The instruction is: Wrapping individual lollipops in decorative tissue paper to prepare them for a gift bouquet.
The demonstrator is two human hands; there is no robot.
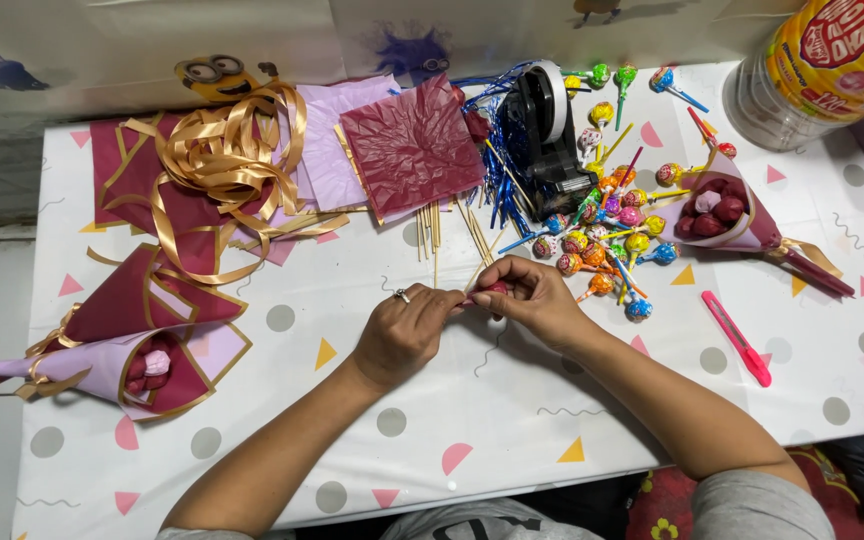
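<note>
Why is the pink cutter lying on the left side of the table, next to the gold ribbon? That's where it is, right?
Not quite. The head view shows the pink cutter lying on the right side of the table, below the lollipop pile. The gold ribbon is far off on the left.

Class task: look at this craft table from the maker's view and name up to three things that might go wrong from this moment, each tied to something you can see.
1. The left hand and right hand pinch a small red piece together; it might slip from the fingertips.
2. The loose lollipops lie just past the right hand and may get knocked and roll.
3. The pink utility knife lies near the right forearm; a sweep of the arm might push it toward the table edge.
</note>
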